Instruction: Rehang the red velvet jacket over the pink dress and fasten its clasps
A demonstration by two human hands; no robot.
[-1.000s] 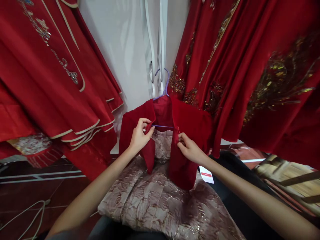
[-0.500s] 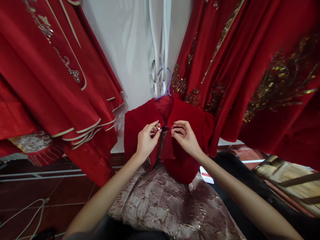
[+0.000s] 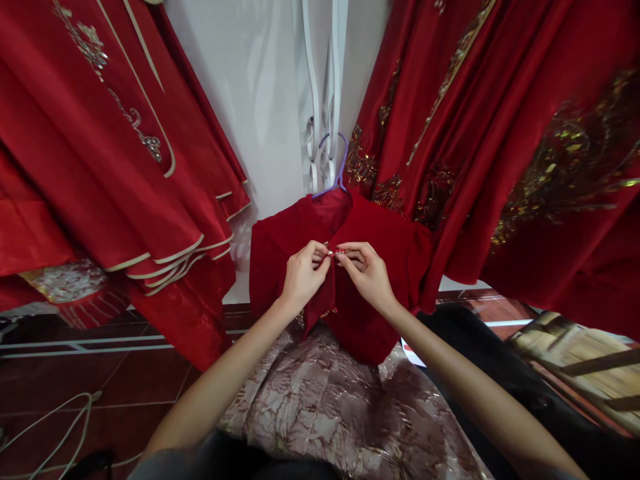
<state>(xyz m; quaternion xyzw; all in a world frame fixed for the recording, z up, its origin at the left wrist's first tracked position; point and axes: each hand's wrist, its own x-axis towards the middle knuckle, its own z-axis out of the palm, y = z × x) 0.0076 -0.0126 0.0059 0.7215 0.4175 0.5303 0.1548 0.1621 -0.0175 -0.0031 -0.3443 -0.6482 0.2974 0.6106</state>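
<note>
A dark red velvet jacket (image 3: 370, 320) hangs on a purple hanger (image 3: 344, 160). My left hand (image 3: 305, 270) is closed in a pinch on the jeweled clasp (image 3: 330, 253) at one front edge. Facing it, my right hand (image 3: 369, 273) pinches the opposite front edge, where a small red and shiny fastener shows at the fingertips. The fingertips of both hands almost meet at the middle of the jacket's front. Whether the two clasp halves are joined is hidden by my fingers. Lower on the front, a second ornate clasp (image 3: 329, 312) shows.
Behind the jacket's hem lies a crinkled pinkish-brown shiny fabric (image 3: 320, 400). Red garments with pale trim (image 3: 125, 133) hang at left, red gold-embroidered ones (image 3: 480, 147) at right. A white metal stand (image 3: 325, 87) rises behind the hanger. A pale cable (image 3: 75, 427) lies on the tiled floor.
My hands have come together, drawing the jacket's two front edges toward each other. The gap between the edges at the clasp has closed up.
</note>
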